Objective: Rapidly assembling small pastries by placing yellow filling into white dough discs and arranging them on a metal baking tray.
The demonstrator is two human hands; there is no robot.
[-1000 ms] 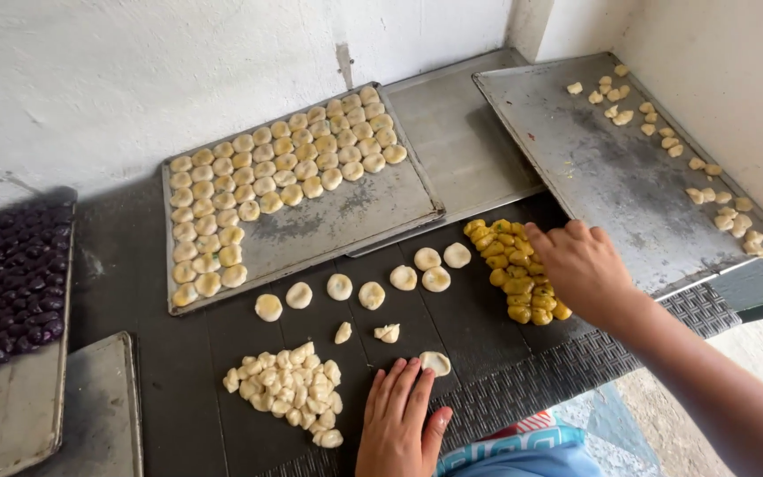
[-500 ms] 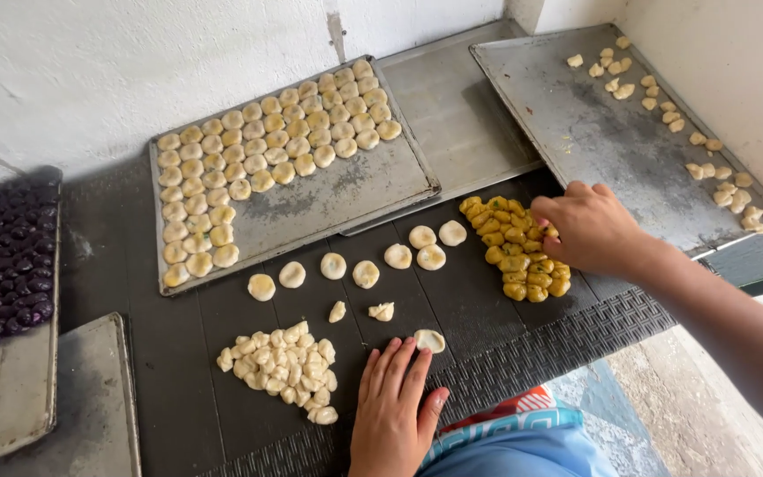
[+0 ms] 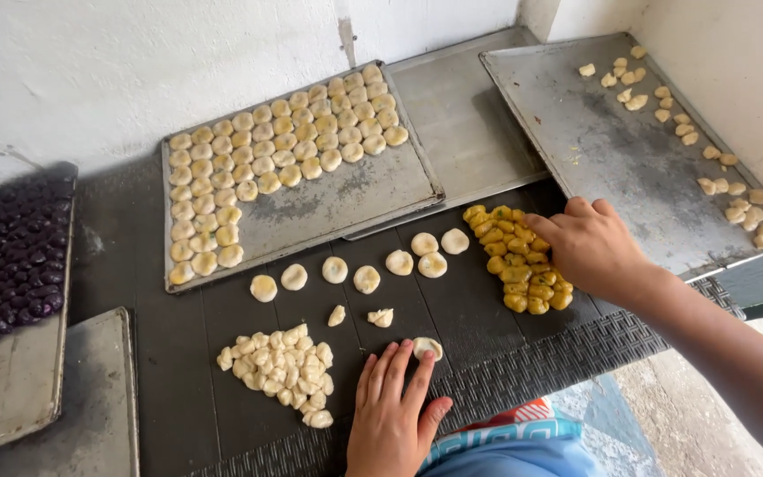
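My left hand [image 3: 392, 415] lies flat on the dark table, fingertips pressing a pale dough piece [image 3: 427, 347]. My right hand [image 3: 589, 247] reaches into a heap of yellow filling lumps [image 3: 512, 265], fingers curled around some of them. Between the hands runs a row of several filled dough rounds [image 3: 366, 278], with two small dough bits [image 3: 381, 316] below. A pile of pale dough pieces [image 3: 280, 367] sits to the left of my left hand.
A metal tray [image 3: 337, 203] with rows of finished rounds lies behind. A second tray [image 3: 593, 150] at the right holds scattered pieces along the wall. A tray of dark purple balls [image 3: 2, 256] and an empty tray [image 3: 90, 397] are at the left.
My right hand has slid left and down onto the yellow heap. My left hand stays on the dough piece.
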